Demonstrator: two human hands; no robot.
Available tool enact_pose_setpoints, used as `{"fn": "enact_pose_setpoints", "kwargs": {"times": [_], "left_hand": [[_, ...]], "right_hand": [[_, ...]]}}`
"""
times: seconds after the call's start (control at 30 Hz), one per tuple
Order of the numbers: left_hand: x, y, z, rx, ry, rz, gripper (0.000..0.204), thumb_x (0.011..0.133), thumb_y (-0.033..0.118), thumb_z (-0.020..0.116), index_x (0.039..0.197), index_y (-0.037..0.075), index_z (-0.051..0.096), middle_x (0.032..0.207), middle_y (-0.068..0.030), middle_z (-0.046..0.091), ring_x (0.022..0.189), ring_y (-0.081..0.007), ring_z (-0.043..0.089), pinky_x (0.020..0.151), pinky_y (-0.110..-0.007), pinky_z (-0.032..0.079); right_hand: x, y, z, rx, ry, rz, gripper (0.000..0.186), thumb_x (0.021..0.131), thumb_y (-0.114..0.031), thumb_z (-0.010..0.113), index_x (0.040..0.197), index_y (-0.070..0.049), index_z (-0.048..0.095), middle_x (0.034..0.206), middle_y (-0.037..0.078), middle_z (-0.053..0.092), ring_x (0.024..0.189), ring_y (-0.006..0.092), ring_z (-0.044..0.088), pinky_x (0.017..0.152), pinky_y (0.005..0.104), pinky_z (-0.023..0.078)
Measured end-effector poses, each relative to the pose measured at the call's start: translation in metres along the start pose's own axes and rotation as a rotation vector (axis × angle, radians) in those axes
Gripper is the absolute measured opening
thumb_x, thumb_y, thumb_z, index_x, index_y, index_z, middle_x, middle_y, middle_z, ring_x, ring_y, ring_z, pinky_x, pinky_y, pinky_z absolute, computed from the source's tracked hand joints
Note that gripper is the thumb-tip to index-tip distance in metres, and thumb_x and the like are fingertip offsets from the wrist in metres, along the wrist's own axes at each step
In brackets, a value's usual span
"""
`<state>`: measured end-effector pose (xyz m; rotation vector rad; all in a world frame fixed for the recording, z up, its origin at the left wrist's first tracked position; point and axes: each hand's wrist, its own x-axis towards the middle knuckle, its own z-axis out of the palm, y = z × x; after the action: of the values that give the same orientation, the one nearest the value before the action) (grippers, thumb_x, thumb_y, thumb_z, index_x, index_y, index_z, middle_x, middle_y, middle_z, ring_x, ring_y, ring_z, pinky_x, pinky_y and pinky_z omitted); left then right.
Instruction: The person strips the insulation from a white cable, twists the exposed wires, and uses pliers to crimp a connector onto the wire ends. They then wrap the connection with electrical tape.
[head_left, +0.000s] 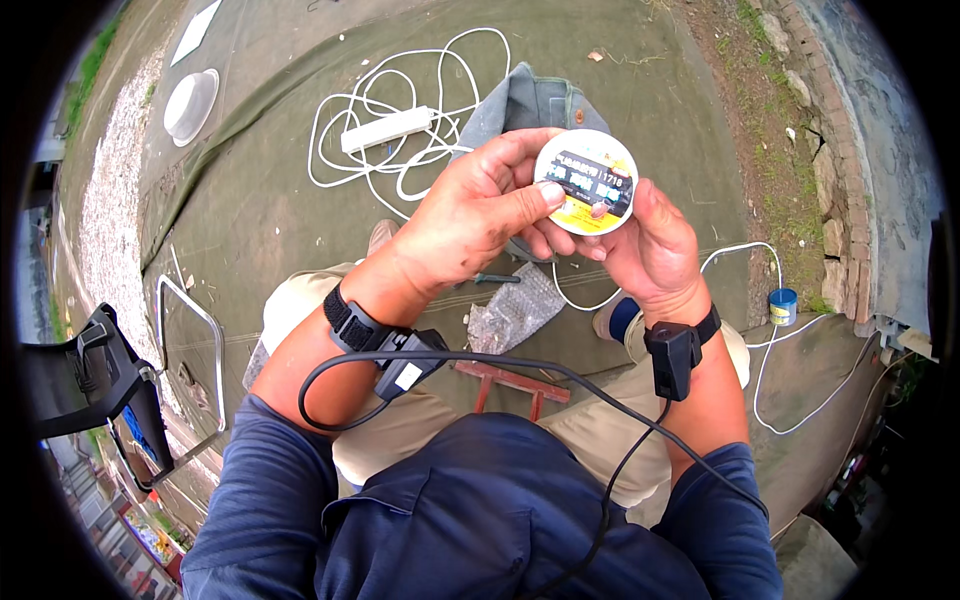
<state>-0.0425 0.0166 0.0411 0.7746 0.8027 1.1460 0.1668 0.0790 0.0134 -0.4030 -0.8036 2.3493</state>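
Observation:
Both hands hold a round roll of electrical tape (584, 222), its flat label of white, black and yellow facing up. My left hand (490, 205) grips it from the left, thumb pressed on the label and fingers around and under the edge. My right hand (655, 245) is closed about its lower right side, thumb along the rim; its other fingers are partly hidden behind the roll. Beyond the hands lies a grey cloth bag (535, 98). Below them, a piece of bubble wrap (520, 310) rests on the ground beside a thin dark green-handled tool (497, 278).
A white power strip (387, 129) lies ahead among loops of white cable. A blue can (783, 306) stands at the right with white cable around it. At far left are a pale bowl-like object (190, 106) and a black chair-like frame (110, 385). A red metal frame (510, 381) sits between my legs.

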Motion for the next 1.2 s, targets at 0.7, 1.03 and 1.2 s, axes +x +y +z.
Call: {"fn": "enact_pose_setpoints", "kwargs": {"times": [0.7,1.03,1.2], "left_hand": [[0.007,-0.008,0.0,0.737,0.218,0.111,0.058,0.091,0.008,0.074,0.142,-0.001,0.048,0.112,-0.0097,0.069,0.079,-0.0073,0.065,0.067,-0.023,0.052],[0.007,-0.004,0.002,1.105,0.252,0.167,0.057,0.083,0.021,0.079,0.132,-0.001,0.057,0.09,-0.0128,0.072,0.073,-0.0156,0.069,0.067,-0.03,0.055],[0.009,-0.013,0.0,1.25,0.273,0.286,0.053,0.083,0.022,0.075,0.128,-0.001,0.059,0.086,-0.0177,0.072,0.073,-0.0294,0.071,0.068,-0.038,0.057]], "right_hand": [[0.007,-0.005,0.015,-0.487,0.218,0.011,0.048,0.106,-0.043,0.047,0.128,-0.001,0.056,0.097,0.005,0.067,0.074,0.0111,0.061,0.062,0.0225,0.045],[0.006,0.002,0.012,-0.59,0.241,0.025,0.049,0.108,-0.047,0.042,0.115,-0.004,0.062,0.09,0.003,0.067,0.073,0.0089,0.064,0.063,0.0222,0.048],[0.007,0.005,0.006,-0.714,0.24,0.036,0.05,0.106,-0.05,0.044,0.116,-0.003,0.06,0.087,0.003,0.066,0.069,0.011,0.064,0.059,0.0225,0.049]]}}
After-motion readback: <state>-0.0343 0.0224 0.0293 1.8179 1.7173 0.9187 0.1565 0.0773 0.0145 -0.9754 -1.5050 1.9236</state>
